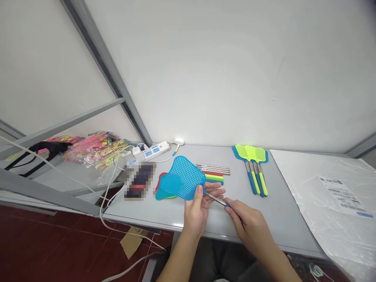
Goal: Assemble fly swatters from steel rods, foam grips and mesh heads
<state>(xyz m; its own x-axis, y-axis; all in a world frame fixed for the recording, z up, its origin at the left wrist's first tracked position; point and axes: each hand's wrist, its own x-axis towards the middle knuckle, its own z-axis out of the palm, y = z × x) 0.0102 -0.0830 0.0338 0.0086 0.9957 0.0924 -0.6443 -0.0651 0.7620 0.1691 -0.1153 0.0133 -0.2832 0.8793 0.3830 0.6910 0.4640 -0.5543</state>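
Observation:
A blue fly swatter (186, 174) is held over the table's front part, its mesh head pointing up and left. My left hand (195, 215) grips it at the base of the head, thumb on top and the other fingers beneath, partly stretched out. Around the handle end of its metal rod is my right hand (248, 221), closed; most of the handle is hidden inside it. Behind the swatter lie loose swatter heads (164, 194), red and green-blue, partly covered. Farther back are several metal rods (216, 169) and red, yellow-green and blue handles (216, 177).
Several yellow and blue fly swatters (254, 164) lie at the back right. A white plastic bag (314, 203) covers the right side. At the left are a power strip (154, 150) with cables, a blurred-out phone-like object (141, 182), and bagged colourful items (94, 149) beyond the metal frame.

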